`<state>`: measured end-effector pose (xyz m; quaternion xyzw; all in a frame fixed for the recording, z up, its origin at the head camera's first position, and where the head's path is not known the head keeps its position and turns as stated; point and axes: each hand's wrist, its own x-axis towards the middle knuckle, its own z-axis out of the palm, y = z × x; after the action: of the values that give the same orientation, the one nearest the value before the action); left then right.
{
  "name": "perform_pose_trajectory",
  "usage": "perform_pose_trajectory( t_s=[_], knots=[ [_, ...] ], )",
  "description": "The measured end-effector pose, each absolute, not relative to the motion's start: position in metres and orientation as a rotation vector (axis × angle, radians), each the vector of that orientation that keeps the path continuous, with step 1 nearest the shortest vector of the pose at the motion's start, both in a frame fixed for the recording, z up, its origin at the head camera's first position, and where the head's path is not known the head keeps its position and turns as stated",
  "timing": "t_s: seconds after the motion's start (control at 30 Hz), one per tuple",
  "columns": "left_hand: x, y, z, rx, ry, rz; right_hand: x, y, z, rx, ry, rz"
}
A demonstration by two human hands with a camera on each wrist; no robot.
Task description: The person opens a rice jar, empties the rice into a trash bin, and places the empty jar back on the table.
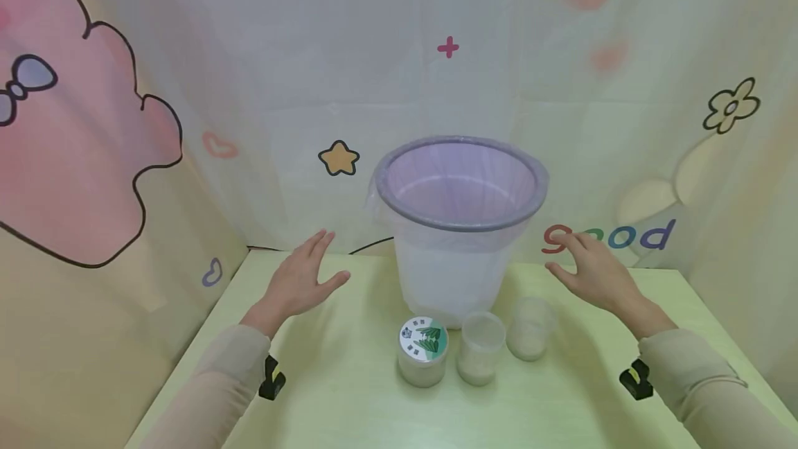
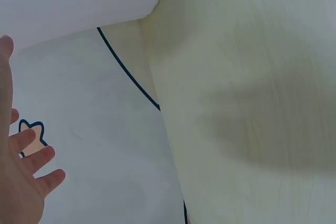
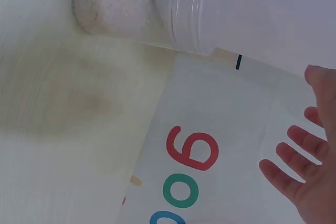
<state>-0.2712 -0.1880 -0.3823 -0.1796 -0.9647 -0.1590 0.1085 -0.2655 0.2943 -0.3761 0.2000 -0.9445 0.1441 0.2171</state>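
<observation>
My left hand [image 1: 298,279] hovers over the table on the left, fingers spread and nothing in them. On the other side my right hand [image 1: 597,272] is held up the same way, also holding nothing. Between them stands a white bin [image 1: 451,272] with a grey-purple rim and a thin clear bag lining it. In front of it are a round tub [image 1: 422,359] with a green-and-white lid and a clear plastic jar [image 1: 480,352] with pale contents low inside. A second clear jar [image 1: 530,330], nearest my right hand, also shows in the right wrist view with whitish contents [image 3: 118,3].
A pale wooden table [image 1: 337,393] carries everything. Behind it and at both sides hangs a printed curtain [image 1: 312,75] with hearts, a star and coloured letters. The bin stands near the table's back edge. A black wrist strap piece [image 1: 271,380] shows below the left sleeve.
</observation>
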Motion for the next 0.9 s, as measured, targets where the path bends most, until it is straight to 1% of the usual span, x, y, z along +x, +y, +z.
perform_pose_trajectory(
  t_s=[0.4,0.7,0.9],
  knots=[
    [-0.26,-0.171,-0.415,-0.487,-2.759,-0.741,-0.26,0.279,-0.373,0.6,-2.579,0.389],
    [-0.246,-0.145,-0.445,-0.554,-2.702,-0.889,-0.255,0.268,-0.37,0.661,-2.578,0.388],
    [-0.235,-0.128,-0.461,-0.546,-2.725,-1.043,-0.249,0.258,-0.371,0.703,-2.55,0.358]
  ],
)
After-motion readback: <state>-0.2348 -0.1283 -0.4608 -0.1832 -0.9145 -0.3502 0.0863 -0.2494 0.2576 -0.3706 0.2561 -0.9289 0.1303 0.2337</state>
